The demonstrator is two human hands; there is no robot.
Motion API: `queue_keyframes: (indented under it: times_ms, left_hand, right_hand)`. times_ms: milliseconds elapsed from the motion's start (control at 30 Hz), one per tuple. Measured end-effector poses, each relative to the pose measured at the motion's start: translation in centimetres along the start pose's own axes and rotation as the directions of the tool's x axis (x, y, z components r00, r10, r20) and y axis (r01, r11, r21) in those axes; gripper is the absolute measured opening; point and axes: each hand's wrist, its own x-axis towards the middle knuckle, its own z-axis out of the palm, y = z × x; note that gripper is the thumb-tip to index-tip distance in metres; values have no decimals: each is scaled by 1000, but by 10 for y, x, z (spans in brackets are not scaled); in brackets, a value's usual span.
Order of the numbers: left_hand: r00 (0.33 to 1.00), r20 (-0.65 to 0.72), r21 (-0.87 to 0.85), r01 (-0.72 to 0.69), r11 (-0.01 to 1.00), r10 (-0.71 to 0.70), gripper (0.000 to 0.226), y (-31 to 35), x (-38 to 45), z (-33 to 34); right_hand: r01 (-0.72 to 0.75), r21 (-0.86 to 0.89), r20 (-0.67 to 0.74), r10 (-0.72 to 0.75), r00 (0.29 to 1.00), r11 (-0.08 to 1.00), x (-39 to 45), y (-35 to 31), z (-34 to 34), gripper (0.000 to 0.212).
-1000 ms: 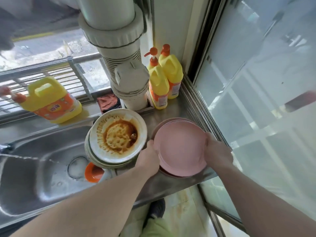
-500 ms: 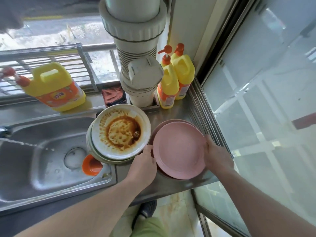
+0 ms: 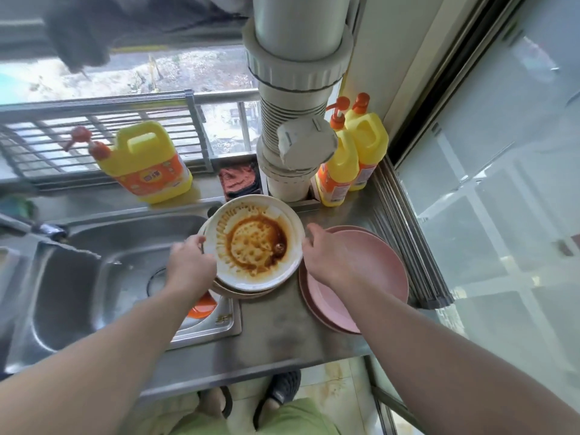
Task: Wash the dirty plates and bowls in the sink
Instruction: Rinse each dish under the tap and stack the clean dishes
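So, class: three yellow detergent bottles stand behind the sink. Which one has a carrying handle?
The large jug at the left, behind the sink basin. The two slim pump bottles beside the pipe have none.
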Motion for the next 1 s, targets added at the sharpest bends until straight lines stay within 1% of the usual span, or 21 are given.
queue_keyframes:
  times_ms: [67,133,233,267,333,367,467,567,667,733,867,933,1000]
  left_hand:
    - [999,28,19,27,999,-28,52,-9,4,-1]
    - [999,37,-7,25,1000,-25,54,-13,5,0]
    - [997,47,-11,59,998,-58,42,-13,5,0]
    - [996,50,-22,76,997,-75,36,-13,6,-1]
    - [993,60,-54,107,993,-104,27,-16,7,-1]
    - [993,64,-67,108,992,-103,24,-17,8,0]
    - [989,99,-87,115,990,-106,17,-20,9,-1]
    - [982,139,-145,152,978,-132,14,-21,14,-4]
    - [974,170,-234,188,954,-151,14,-28,20,-8]
    - [971,186,-291,203,935,-153,14,-35,23,-13]
    - [960,260,-392,207,896,-108,14,-55,29,-23]
    - [951,294,-437,223,871,-96,16,-67,32,-30]
    - [937,331,-490,272,828,-112,20,-84,38,-36]
  right_hand:
    - [-51,-85,56,56,997,995,12,-10,11,36]
    - [-115,-135,85,127,988,984,23,-12,18,36]
    - [-192,-132,59,201,978,973,33,-10,26,40]
    - [-207,-119,45,214,976,971,35,-11,29,36]
    - [-215,-76,27,217,976,974,35,-14,34,19]
    - [-205,-79,20,207,978,976,34,-18,35,15]
    - [-192,-96,-35,189,981,977,31,-28,35,18]
    - [-233,-94,-52,229,972,968,32,-26,35,25]
    - [-224,-127,-30,222,975,966,30,-25,37,24]
    - [-206,-142,-58,200,978,968,27,-29,39,27]
    - [-96,-165,-145,72,987,982,21,-45,43,32]
    - [-53,-158,-152,29,988,986,13,-59,47,31]
    - [-16,-127,-159,-4,987,992,3,-77,54,29]
